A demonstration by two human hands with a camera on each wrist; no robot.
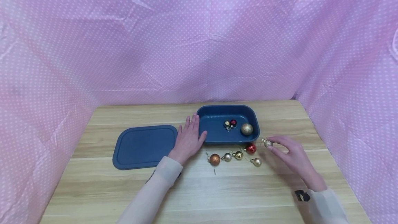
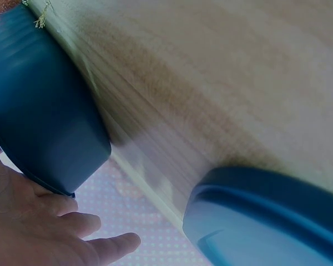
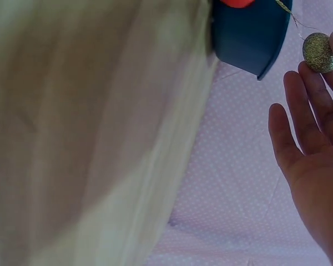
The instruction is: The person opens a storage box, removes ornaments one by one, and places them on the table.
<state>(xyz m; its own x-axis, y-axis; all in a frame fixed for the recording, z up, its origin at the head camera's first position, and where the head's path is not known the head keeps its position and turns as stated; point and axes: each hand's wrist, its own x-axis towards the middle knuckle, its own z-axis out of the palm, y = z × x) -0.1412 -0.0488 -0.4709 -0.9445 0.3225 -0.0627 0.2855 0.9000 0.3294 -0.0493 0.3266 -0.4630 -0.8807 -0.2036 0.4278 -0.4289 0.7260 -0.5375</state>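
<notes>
My left hand (image 1: 189,139) touches the left rim of a dark blue rectangular box (image 1: 228,142), its fingers extended along the edge. Between thumb and fingertips, my right hand (image 1: 290,153) pinches a small glittery gold bauble (image 3: 320,53) with a string loop, just off the box's front right corner. Inside the box lie a large glittery gold bauble (image 1: 247,129), a tiny gold bauble (image 1: 227,123) and a tiny dark red one (image 1: 233,122). On the table before it are a red bauble (image 1: 250,148), a copper glitter bauble (image 1: 214,159) and several gold or champagne ones.
A matching blue lid (image 1: 146,147) lies flat on the wooden table (image 1: 211,196), left of my left hand. Pink dotted cloth (image 1: 208,44) hangs behind the table and along both sides.
</notes>
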